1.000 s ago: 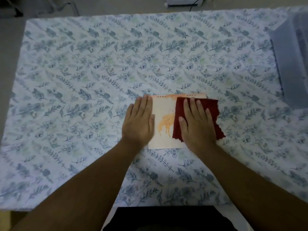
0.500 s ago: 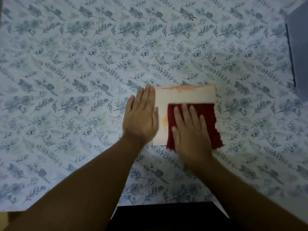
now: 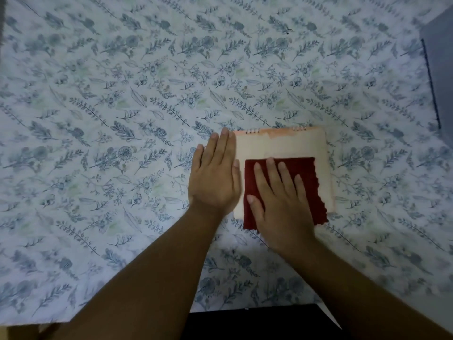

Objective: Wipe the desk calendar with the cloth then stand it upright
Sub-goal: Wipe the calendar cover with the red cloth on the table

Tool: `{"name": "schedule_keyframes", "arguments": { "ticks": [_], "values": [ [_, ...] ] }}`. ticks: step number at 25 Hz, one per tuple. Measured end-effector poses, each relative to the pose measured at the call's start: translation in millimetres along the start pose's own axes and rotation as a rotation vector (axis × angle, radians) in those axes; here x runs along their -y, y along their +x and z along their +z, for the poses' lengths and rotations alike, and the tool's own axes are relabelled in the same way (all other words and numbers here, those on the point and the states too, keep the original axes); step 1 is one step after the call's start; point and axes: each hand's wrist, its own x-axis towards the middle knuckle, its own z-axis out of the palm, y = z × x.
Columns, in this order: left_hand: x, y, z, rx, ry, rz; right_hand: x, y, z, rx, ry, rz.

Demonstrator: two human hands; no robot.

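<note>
desk calendar (image 3: 282, 146): lies flat on its back on the leaf-print tablecloth (image 3: 122, 94), spiral rings at the edge beyond the fingertips; its left border sits under the left hand, its near half under the cloth.
cloth (image 3: 301, 173): dark red, flat on the calendar's near half, its near edge hanging past the calendar onto the tablecloth; frayed side to the right of the right hand.
right hand (image 3: 282, 202): fingers spread and flat, palm down, pressing the cloth against the calendar; nothing is pinched, it is a pushing contact.
left hand (image 3: 215, 177): fingers together and flat, resting half on the calendar's left border and half on the tablecloth, apparently pinning it in place.
progress: wiping appears to be under way; the bare strip beyond the cloth shows pale, with an orange band by the rings; whether it is clean cannot be told.
left to do: likely finish the strokes, lift the cloth off, then stand the calendar upright; not yet begun.
outward: a grey object (image 3: 438, 69) lies well to the right of both hands, apart from the work.
</note>
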Motion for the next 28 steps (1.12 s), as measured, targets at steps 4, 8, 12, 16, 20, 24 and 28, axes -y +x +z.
{"name": "schedule_keyframes", "arguments": {
  "ticks": [4, 8, 12, 16, 20, 24, 28],
  "values": [
    [11, 7, -9, 0.0, -0.026, 0.052, 12, 73, -16, -0.05, 0.018, 0.033],
    [19, 4, -8, -0.008, 0.026, 0.086, 5, 31, -5, -0.079, -0.035, 0.012],
    [20, 5, -7, 0.015, 0.02, 0.087, 14, 63, -8, -0.115, -0.031, 0.035],
    [19, 5, -8, 0.001, 0.024, 0.077, 15, 68, -13, -0.109, -0.026, 0.043],
    [18, 5, -8, 0.0, 0.011, 0.067, 5, 17, 0, -0.048, -0.053, -0.018],
    [18, 6, -9, 0.007, 0.017, 0.072, 14, 100, -19, -0.119, 0.0, 0.06],
    [19, 6, -7, -0.004, 0.011, 0.072, 13, 35, -5, -0.089, -0.048, 0.029]
  ]
}}
